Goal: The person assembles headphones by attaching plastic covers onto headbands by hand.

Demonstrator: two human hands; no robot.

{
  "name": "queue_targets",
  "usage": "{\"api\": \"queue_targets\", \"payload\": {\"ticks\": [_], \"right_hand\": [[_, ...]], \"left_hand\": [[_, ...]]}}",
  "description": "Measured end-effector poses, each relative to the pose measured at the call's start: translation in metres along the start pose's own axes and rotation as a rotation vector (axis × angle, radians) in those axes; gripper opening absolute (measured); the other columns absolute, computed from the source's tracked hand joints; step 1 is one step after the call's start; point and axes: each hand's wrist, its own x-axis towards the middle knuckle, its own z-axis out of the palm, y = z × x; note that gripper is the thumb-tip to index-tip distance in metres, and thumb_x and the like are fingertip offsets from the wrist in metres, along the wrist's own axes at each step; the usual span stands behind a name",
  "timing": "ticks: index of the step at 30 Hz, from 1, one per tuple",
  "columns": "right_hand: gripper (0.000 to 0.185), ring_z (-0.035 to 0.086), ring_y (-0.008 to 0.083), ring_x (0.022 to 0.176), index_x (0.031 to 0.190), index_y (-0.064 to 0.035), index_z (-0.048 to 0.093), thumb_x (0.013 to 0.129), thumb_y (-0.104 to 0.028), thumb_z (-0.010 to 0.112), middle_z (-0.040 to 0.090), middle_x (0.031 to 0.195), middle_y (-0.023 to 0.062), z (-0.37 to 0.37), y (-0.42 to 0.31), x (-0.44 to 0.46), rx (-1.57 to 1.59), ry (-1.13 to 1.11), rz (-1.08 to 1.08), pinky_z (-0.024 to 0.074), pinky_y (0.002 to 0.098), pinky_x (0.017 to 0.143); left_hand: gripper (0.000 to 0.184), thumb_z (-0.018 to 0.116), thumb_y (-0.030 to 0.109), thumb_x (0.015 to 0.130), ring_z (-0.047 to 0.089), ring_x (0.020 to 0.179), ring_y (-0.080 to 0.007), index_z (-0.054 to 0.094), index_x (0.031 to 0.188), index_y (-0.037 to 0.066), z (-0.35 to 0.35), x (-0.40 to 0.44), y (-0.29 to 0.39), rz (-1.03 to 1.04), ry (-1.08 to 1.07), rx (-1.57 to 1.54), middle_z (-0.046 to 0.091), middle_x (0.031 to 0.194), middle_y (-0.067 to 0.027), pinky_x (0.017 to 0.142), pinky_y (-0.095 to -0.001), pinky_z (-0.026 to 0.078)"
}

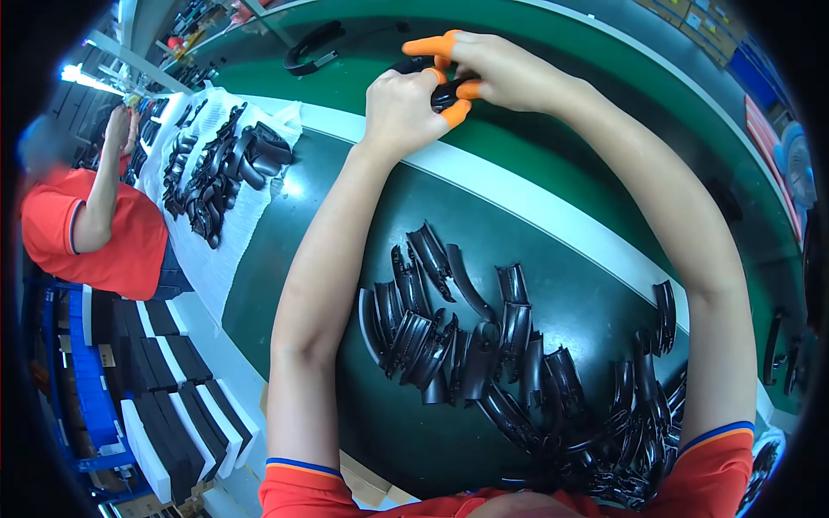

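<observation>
Part [444, 94] is over the belt [553, 160], left hand [401, 108] closed on it; right hand [505, 71] touches it, forefinger extended, grip not determinable.

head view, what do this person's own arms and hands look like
The arms wear short red sleeves edged with blue and orange stripes, and are bare below them. The left hand and right hand each have orange covers on some fingers, not full gloves.

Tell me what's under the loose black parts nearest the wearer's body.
Dark green tabletop shows around and between the black parts. Toward the lower right they pile up, covering whatever lies beneath.
</observation>
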Motion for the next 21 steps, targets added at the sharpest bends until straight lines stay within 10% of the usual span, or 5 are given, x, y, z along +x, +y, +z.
{"api": "queue_targets", "payload": {"ticks": [3, 9, 12, 21], "right_hand": [[0.05, 0.063, 0.0218, 0.1, 0.125, -0.0021, 0.058, 0.077, 0.005, 0.068, 0.062, 0.107, 0.0117, 0.001, 0.023, -0.015, 0.514, 0.075, 0.034, 0.0518, 0.0339, 0.093], [0.038, 0.066, 0.0224, 0.093, 0.118, -0.0018, 0.064, 0.081, -0.006, 0.071, 0.067, 0.098, 0.0138, -0.003, 0.031, -0.037, 0.481, 0.031, 0.062, 0.0536, 0.0331, 0.088], [0.026, 0.063, 0.0284, 0.068, 0.1, 0.001, 0.068, 0.079, -0.013, 0.074, 0.066, 0.078, 0.0177, -0.005, 0.017, -0.041, 0.107, 0.026, 0.042, 0.052, 0.0351, 0.066], [0.022, 0.064, 0.0349, 0.074, 0.097, 0.002, 0.066, 0.084, -0.016, 0.067, 0.065, 0.083, 0.0177, -0.001, -0.022, -0.082, -0.231, -0.059, 0.227, 0.0529, 0.0414, 0.07]], "left_hand": [[0.031, 0.077, 0.033, 0.068, 0.062, 0.06, -0.0261, 0.068, 0.08, 0.006, -0.002, 0.001, -0.001, -0.008, -0.01, -0.055, 0.065, 0.064, -0.0074, 0.066, -0.0351, 0.049], [0.038, 0.08, 0.035, 0.07, 0.061, 0.062, -0.0268, 0.067, 0.088, 0.004, 0.003, 0.001, 0.0, 0.012, -0.095, -0.124, 0.063, 0.063, -0.0062, 0.071, -0.0337, 0.048], [0.04, 0.078, 0.032, 0.074, 0.06, 0.08, -0.029, 0.064, 0.101, 0.005, -0.001, 0.001, 0.004, -0.011, -0.24, -0.148, 0.065, 0.086, -0.0111, 0.076, -0.0375, 0.047], [0.06, 0.076, 0.037, 0.075, 0.054, 0.112, -0.028, 0.059, 0.124, 0.008, 0.008, -0.005, 0.002, 0.084, -0.272, -0.161, 0.058, 0.118, -0.0115, 0.096, -0.0357, 0.045]]}}
